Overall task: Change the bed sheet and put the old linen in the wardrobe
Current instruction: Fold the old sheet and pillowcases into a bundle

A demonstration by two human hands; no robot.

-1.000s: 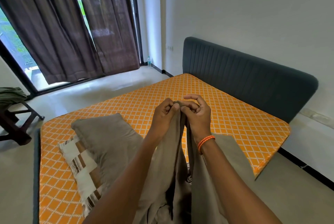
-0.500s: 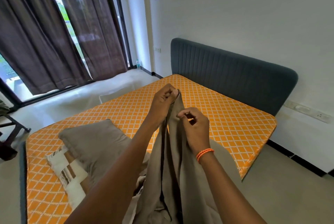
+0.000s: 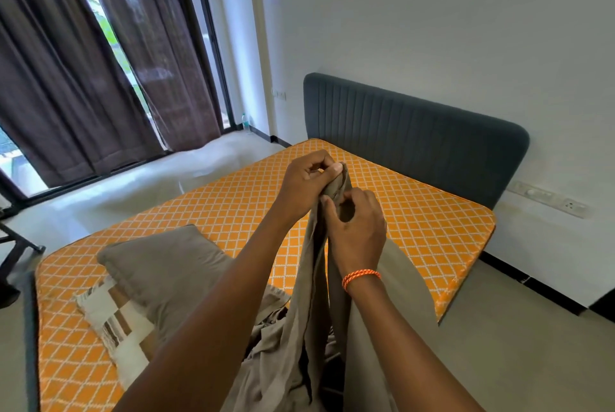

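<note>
No readable writing anywhere; left hand (image 3: pixel 307 183) and right hand (image 3: pixel 356 228) both pinch the beige sheet (image 3: pixel 309 295) above the orange mattress (image 3: pixel 233 212).

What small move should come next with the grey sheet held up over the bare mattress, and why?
Probably slide the right hand along the edge away from the left hand: both pinch the grey sheet close together, and it hangs bunched.

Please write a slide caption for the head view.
Both hands pinch a grey sheet above the bare orange mattress.
</note>
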